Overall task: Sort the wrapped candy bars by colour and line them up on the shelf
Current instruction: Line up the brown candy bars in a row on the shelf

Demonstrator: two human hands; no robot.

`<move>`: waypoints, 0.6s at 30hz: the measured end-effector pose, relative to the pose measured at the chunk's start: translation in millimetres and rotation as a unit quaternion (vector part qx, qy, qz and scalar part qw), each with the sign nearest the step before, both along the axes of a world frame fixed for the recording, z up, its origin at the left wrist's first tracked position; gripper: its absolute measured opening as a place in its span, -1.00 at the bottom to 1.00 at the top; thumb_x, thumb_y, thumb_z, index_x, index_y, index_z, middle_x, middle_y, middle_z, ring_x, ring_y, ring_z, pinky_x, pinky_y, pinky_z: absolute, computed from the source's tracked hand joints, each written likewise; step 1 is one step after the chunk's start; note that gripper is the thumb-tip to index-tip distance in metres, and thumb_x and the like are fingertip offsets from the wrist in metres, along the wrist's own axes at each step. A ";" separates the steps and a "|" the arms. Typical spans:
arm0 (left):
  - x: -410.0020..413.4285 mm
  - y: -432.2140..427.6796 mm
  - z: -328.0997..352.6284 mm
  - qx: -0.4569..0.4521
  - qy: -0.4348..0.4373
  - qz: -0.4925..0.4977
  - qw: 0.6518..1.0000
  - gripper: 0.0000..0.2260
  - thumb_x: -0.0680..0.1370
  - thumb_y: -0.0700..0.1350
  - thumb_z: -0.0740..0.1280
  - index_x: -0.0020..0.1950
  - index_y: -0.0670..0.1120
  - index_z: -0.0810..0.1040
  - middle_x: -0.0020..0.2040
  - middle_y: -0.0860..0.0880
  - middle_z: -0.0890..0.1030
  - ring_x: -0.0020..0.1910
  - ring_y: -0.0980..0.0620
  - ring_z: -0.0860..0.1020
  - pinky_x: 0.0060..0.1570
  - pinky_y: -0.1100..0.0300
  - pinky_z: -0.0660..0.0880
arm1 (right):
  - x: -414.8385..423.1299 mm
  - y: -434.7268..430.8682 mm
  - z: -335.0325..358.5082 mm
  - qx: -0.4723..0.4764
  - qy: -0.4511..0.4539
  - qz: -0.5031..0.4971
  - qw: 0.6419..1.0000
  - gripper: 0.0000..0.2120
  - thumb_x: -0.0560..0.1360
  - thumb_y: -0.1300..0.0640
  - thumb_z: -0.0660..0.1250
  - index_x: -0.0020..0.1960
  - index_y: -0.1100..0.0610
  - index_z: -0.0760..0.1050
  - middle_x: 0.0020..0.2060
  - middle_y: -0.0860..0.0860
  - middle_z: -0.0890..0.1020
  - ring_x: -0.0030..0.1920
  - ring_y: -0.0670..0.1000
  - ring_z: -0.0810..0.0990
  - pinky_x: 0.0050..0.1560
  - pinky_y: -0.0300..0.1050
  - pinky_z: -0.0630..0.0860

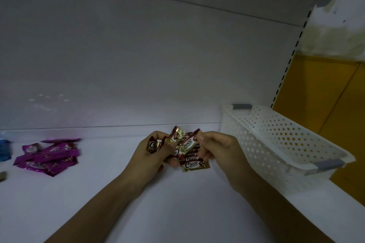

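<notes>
Gold-and-red Choco candy bars sit bunched between both hands, low over the white shelf near its middle. The left hand curls its fingers round the clump from the left. The right hand pinches the end of the top bar, whose long axis slants up toward it. That bar probably comes off rightward. The purple candy bars lie piled well apart to the left, and the white perforated basket stands just right.

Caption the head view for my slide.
Left hand and right hand grip gold Choco bars at the shelf; purple bars left, white basket right.
</notes>
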State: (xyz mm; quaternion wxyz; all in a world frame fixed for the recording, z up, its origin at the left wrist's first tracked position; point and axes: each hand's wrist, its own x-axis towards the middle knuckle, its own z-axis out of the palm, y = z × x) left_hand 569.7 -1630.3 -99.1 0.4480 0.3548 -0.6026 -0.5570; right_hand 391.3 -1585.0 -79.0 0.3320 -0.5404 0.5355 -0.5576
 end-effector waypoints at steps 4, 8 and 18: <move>-0.9 -1.8 2.0 0.041 0.052 0.046 0.997 -0.93 0.58 -0.17 0.28 -0.04 -0.17 0.49 -0.31 -0.05 0.67 -0.41 0.07 0.60 -0.39 0.19 0.37 | -7.3 -1.0 2.6 0.042 -0.087 0.043 0.994 -0.82 0.55 0.15 0.27 -0.13 0.14 0.63 -0.24 0.12 0.70 -0.30 -0.01 0.64 -0.27 -0.23 0.54; -0.5 -1.2 3.4 0.056 0.076 0.061 0.994 -0.95 0.59 -0.21 0.26 -0.06 -0.14 0.49 -0.28 -0.04 0.67 -0.43 0.08 0.59 -0.39 0.17 0.37 | -7.2 1.2 7.8 0.061 -0.105 0.071 0.990 -0.69 0.35 -0.16 0.37 -0.17 0.07 0.69 -0.15 0.15 0.71 -0.20 0.06 0.69 -0.20 -0.19 0.57; -0.1 -3.1 1.6 0.054 0.081 0.059 0.994 -0.95 0.58 -0.19 0.28 -0.07 -0.13 0.48 -0.27 0.00 0.67 -0.42 0.08 0.58 -0.45 0.25 0.39 | -9.2 7.9 4.2 0.045 0.076 0.051 0.995 -0.75 0.49 0.01 0.36 -0.31 0.12 0.59 -0.46 0.09 0.62 -0.49 -0.01 0.55 -0.41 -0.21 0.49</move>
